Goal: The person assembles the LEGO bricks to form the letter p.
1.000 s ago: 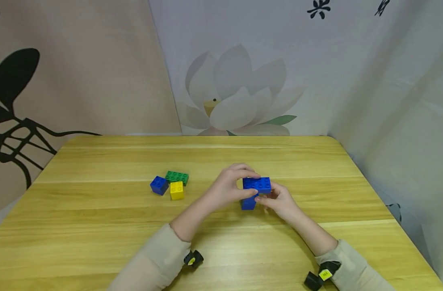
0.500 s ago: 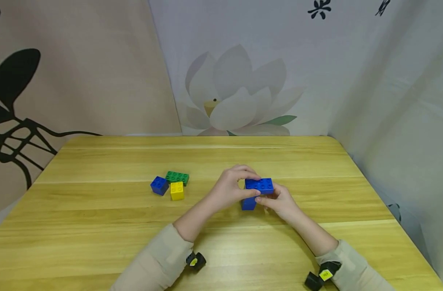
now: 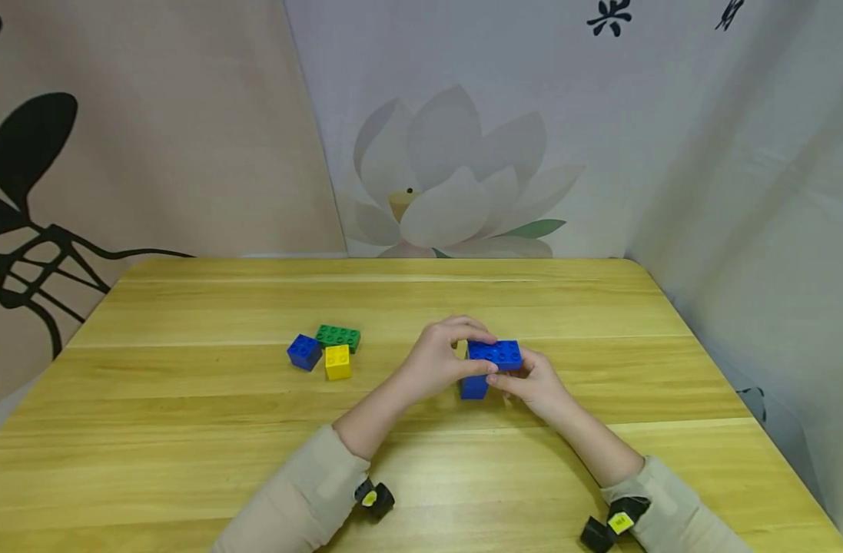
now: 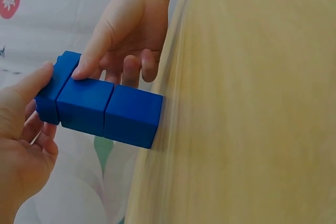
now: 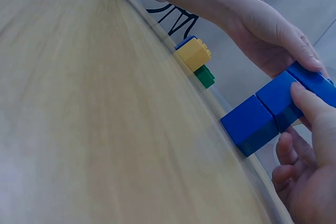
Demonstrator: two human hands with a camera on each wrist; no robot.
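Observation:
In the head view a stack of blue bricks stands on the table, with a long studded blue brick [image 3: 494,355] on top. My left hand [image 3: 436,355] pinches that top brick between thumb and fingers from the left. The left wrist view shows two blocky bricks beneath it, a middle blue brick [image 4: 85,106] and a bottom blue brick [image 4: 134,116] standing on the table. My right hand [image 3: 537,385] grips the middle brick from the right, its thumb near the top brick's lower edge. No wide gap shows between the bricks; whether the studs are fully seated I cannot tell.
To the left on the wooden table [image 3: 186,430] lie a blue brick [image 3: 304,352], a green brick [image 3: 338,336] and a yellow brick [image 3: 337,362], close together. A patterned curtain [image 3: 476,138] hangs behind the table's far edge.
The top blue brick and my left hand have shifted slightly right and nearer. My right hand has stayed almost in place, and the loose bricks on the left have not moved.

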